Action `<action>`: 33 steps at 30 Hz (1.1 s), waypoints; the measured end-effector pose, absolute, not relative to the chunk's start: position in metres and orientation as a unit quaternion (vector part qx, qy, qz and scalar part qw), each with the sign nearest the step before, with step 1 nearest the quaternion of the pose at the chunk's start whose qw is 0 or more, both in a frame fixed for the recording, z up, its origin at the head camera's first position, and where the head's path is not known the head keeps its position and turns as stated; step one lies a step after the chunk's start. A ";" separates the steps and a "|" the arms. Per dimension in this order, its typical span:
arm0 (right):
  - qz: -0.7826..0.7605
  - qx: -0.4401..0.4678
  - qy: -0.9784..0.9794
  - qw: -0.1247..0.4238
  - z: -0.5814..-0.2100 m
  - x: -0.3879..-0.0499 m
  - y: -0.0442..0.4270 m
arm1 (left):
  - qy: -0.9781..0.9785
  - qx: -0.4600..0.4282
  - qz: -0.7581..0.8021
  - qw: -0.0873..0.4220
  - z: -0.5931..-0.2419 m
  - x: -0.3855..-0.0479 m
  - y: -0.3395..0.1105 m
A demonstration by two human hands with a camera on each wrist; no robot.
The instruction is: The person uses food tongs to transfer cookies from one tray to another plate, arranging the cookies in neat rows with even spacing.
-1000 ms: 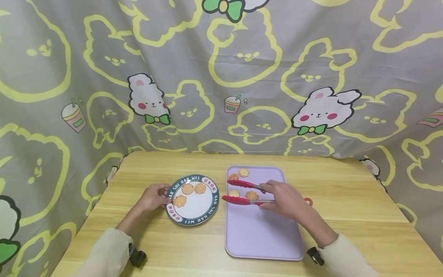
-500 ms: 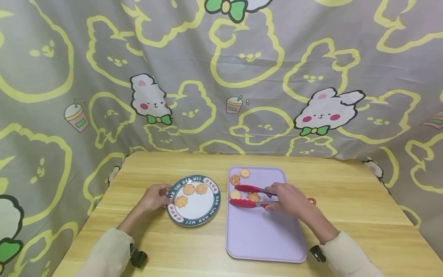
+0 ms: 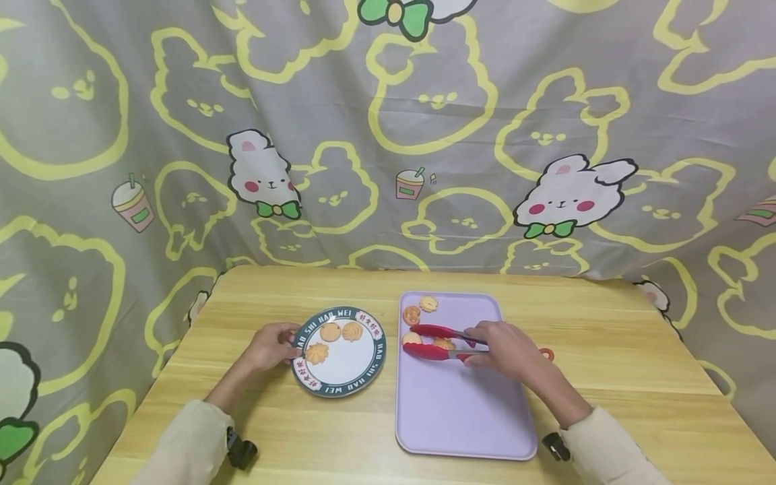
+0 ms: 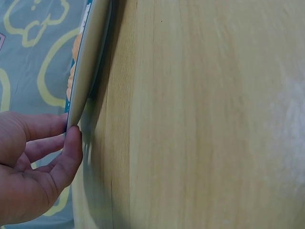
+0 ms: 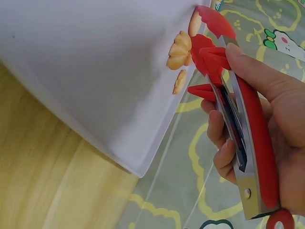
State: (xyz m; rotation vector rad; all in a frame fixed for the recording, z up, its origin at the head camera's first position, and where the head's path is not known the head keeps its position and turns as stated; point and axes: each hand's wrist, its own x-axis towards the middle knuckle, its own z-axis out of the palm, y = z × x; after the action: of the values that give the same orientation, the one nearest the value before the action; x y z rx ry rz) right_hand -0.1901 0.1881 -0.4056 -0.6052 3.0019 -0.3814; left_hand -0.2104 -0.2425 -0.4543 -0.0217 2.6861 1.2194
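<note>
My left hand (image 3: 271,347) pinches the left rim of a round plate (image 3: 339,389) with a dark green patterned border; three cookies lie on it. In the left wrist view, thumb and fingers (image 4: 74,143) hold the plate's edge. My right hand (image 3: 508,348) grips red-tipped metal tongs (image 3: 432,351) over a purple tray (image 3: 463,411). The tong tips lie on either side of a round pale cookie (image 3: 412,339) at the tray's left edge. Beside it, a flower-shaped cookie (image 3: 444,343) is partly hidden by the tongs. In the right wrist view the tongs (image 5: 259,143) rest in my palm.
Two more cookies, a brown one (image 3: 411,314) and a ring-shaped one (image 3: 428,304), lie at the tray's upper left. Everything stands on a wooden table (image 3: 315,438), with a patterned curtain (image 3: 339,101) behind it.
The tongs have moved down and right from the tray's left edge, and their tips have come closer together around the pale cookie. My left hand and the plate hold still.
</note>
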 end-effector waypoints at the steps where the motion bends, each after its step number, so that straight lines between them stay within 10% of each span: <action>1: -0.127 -0.198 0.972 0.024 -0.406 -0.190 0.188 | 0.906 -0.006 0.413 0.096 -0.454 -0.210 -0.243; 33: -0.147 -0.288 0.946 0.009 -0.405 -0.194 0.080 | 0.903 -0.012 0.418 0.099 -0.455 -0.211 -0.243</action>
State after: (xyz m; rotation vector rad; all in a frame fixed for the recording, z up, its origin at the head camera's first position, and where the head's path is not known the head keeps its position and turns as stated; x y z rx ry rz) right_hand -0.1940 0.0796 -0.4048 -0.8989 2.9565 -0.4581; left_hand -0.2107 -0.2432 -0.4546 -0.0340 2.6697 1.2365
